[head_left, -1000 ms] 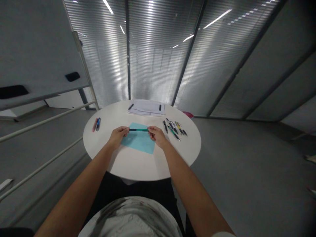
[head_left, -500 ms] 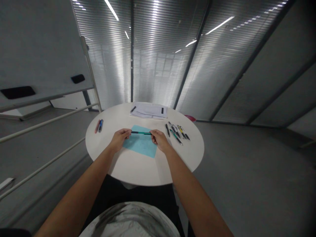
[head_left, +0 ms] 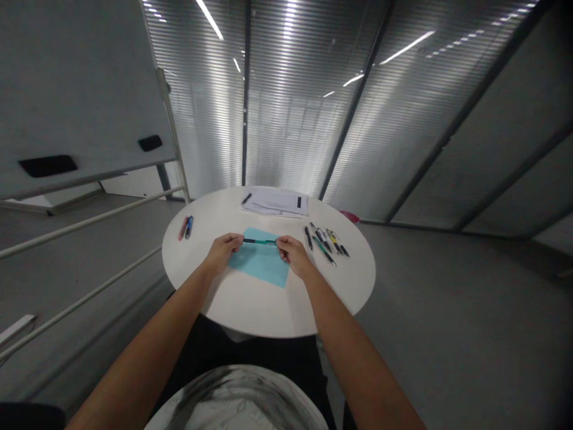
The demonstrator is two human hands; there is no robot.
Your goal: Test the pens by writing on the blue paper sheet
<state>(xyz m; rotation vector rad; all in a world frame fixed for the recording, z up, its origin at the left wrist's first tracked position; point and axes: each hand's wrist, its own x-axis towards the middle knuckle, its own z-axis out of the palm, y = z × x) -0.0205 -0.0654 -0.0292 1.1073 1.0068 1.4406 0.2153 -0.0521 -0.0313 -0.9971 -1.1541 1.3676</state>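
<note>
Glass partition panels (head_left: 286, 131) with horizontal slatted blinds close off the far side in the head view, and grey floor (head_left: 430, 310) extends to the right of a round white worktop (head_left: 264, 310). On the left stands a whiteboard (head_left: 80, 83) on a frame with pale tubular rails (head_left: 92, 221); these run close to the worktop's left edge, so that flank offers less room than the right.

Left hand (head_left: 224, 249): fingertips pinched on the black end of a green-and-black pen (head_left: 259, 242). Right hand (head_left: 290, 249): fingertips pinched on the opposite end. The pen is held crosswise between the two, over the far part of a light blue sheet of paper (head_left: 262, 266); contact with the sheet cannot be determined. The sheet lies askew, well inside the worktop's rim, its sides partly covered by the hands.

Right of the right hand, a loose group of pens (head_left: 329, 240) lies inside the right edge; a black pen (head_left: 308, 238) is the one nearest the fingers. Left of the left hand, a red pen (head_left: 183, 229) and a blue pen (head_left: 189, 227) lie side by side near the left rim. A stack of white papers (head_left: 277, 204) sits by the far edge, bearing a dark pen (head_left: 246, 198). White surface separates the sheet from the near edge; both forearms cross the rim.
</note>
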